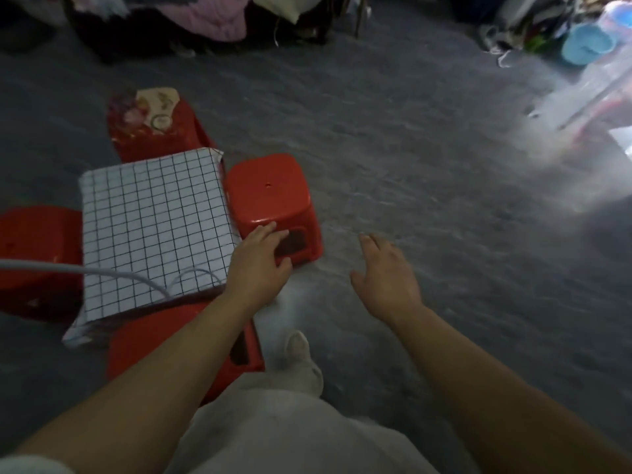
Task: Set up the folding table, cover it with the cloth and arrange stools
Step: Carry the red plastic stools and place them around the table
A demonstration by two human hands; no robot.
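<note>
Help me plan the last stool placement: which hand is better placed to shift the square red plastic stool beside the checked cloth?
Left. The left hand already rests on the red plastic stool at its side opening; the right hand hovers open over the grey floor.

grey carpet (393, 148) | white cable (102, 273) | blue tub (586, 42) | pink clothes pile (205, 15)

A glossy, smooth red plastic stool (272, 196) is seen at centre frame. The white cloth (154, 227) left of it is matt, printed with a thin dark grid. The grey floor (427, 165) looks rough and matt.
</note>
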